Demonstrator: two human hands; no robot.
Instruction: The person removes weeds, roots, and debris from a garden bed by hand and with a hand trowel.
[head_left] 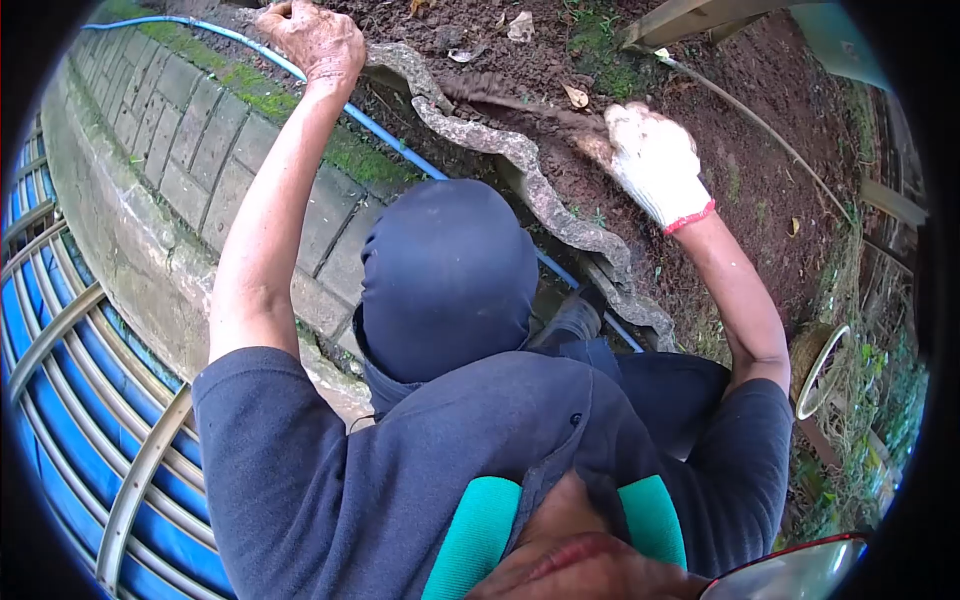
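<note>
My bare left hand [315,42] is at the top left, fingers curled closed at the edge of the soil, over the blue pipe [385,138]. What it may grip is hidden. In a white knitted glove with a red cuff, my right hand [655,160] wraps around the handle of a long tool with a mud-covered blade [520,104]. Motion blurs this blade, which points left, low over the dark soil [725,125]. A wavy grey edging strip [545,195] borders the soil just below the blade. My dark-clad knee [450,270] rises between my arms.
A mossy paved path [215,150] runs along the left, beyond it a metal fence [130,490] backed with blue sheeting. Wooden boards [690,20] stand at the top right. A round-rimmed container [818,370] is beside my right elbow, near weeds. Dry leaves dot the soil.
</note>
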